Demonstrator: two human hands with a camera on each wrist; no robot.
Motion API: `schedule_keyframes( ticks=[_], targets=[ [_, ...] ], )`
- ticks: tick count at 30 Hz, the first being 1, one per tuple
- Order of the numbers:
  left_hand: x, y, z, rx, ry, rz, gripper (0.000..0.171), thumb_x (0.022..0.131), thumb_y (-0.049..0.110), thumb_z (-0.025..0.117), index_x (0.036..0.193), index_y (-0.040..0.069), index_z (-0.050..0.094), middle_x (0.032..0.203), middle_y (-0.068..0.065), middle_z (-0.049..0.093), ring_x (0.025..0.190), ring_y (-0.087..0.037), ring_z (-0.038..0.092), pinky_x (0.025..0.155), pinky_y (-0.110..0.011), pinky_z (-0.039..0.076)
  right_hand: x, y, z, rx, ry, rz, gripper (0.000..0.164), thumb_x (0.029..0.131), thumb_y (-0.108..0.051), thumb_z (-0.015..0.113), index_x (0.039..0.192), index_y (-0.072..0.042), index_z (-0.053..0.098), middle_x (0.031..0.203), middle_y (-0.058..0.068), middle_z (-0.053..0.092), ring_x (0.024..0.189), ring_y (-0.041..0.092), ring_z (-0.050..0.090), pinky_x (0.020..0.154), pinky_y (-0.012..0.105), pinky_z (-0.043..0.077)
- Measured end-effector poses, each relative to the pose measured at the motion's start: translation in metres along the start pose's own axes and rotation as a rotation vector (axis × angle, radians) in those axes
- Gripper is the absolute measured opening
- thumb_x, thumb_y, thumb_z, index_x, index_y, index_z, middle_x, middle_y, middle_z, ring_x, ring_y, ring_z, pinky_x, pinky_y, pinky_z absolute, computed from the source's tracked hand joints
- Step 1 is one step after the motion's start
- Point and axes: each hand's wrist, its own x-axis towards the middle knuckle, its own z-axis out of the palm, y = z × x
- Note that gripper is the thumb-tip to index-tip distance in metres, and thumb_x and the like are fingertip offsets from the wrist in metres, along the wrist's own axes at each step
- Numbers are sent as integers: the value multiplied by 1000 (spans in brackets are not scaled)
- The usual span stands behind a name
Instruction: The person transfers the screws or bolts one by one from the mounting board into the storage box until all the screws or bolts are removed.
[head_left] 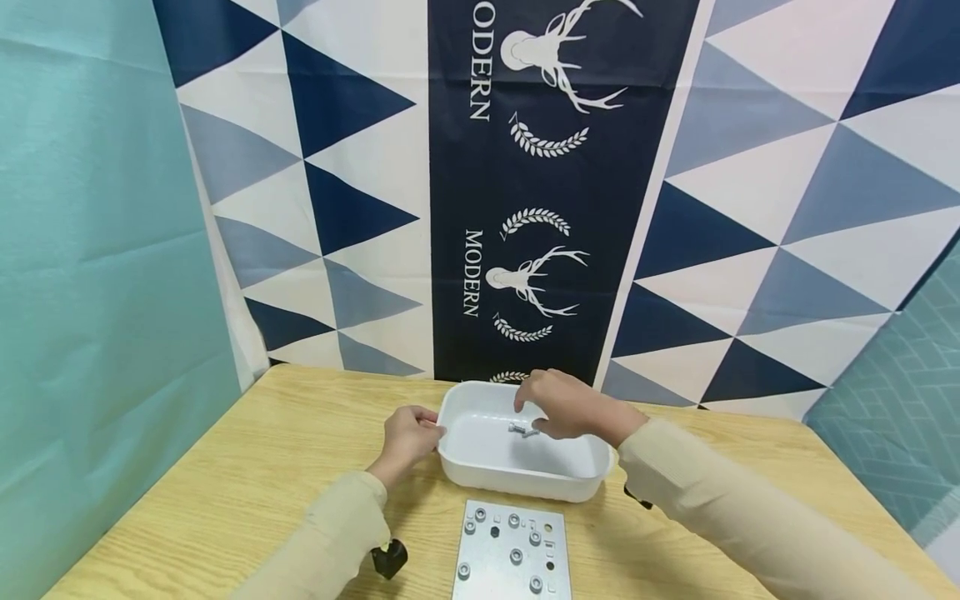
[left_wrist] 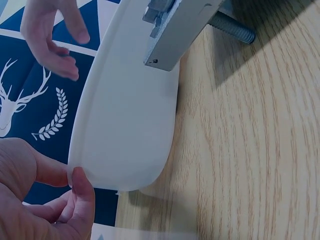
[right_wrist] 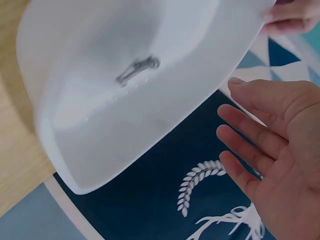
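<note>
A white plastic basin (head_left: 517,482) stands toward the back of the wooden table, with a few silver bolts (head_left: 522,430) lying close together on its floor. At the basin's left end, my left hand (head_left: 405,437) pinches the rim between thumb and fingers, seen closely in the left wrist view. My right hand (head_left: 558,404) hovers over the basin, thumb and fingers apart and loosely bent. The right wrist view shows nothing in this right hand (right_wrist: 275,140). In front of the basin lies a flat metal plate (head_left: 491,585) bearing several bolts and some holes.
The wooden table (head_left: 187,483) extends to both sides. Behind it hangs a patterned cloth (head_left: 510,183) with triangles and deer heads, close to the basin's far side. A teal curtain (head_left: 105,250) hangs at the left.
</note>
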Motion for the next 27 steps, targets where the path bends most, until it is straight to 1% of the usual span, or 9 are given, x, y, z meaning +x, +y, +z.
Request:
schedule_keyframes(
  ticks=[4,10,15,18,22,27],
  targets=[
    [1,-2,1,2,-4,3,20,82,1,68,100,-7,65,86,-16,69,65,-14,63,58,-23,57,-15,-10,2,12,32,-61,26,78,-7,76,103,-14,72,110,2,71,108,20,64,94,39,54],
    [2,0,0,-6,-5,-4,21,82,0,68,101,-8,65,88,-16,69,66,-15,63,58,-23,57,-37,-26,6,-6,119,-155,24,79,-11,77,102,-13,71,103,-2,72,98,14,64,87,30,56],
    [3,3,0,-14,-11,-17,20,83,0,67,102,-7,65,86,-15,68,68,-15,62,58,-22,56,-56,-44,11,42,173,-201,22,77,-11,78,98,-15,71,96,-6,71,92,8,62,87,29,55],
    [3,3,1,-13,-12,-17,20,83,0,67,102,-7,65,86,-14,67,67,-14,62,58,-22,56,-68,-56,16,65,208,-243,21,76,-11,78,95,-17,70,91,-9,69,88,4,59,86,28,54],
    [3,3,1,-10,-10,-24,20,83,1,68,102,-7,66,87,-15,68,67,-14,62,58,-21,56,-82,-71,22,87,223,-301,22,75,-12,78,94,-19,69,90,-11,67,87,1,56,85,24,52],
    [4,2,0,-18,-10,-22,21,83,0,68,103,-8,66,88,-16,69,68,-15,63,58,-22,57,-91,-85,28,115,187,-326,23,76,-15,79,96,-22,69,91,-14,66,89,-2,54,82,17,51]
  ],
)
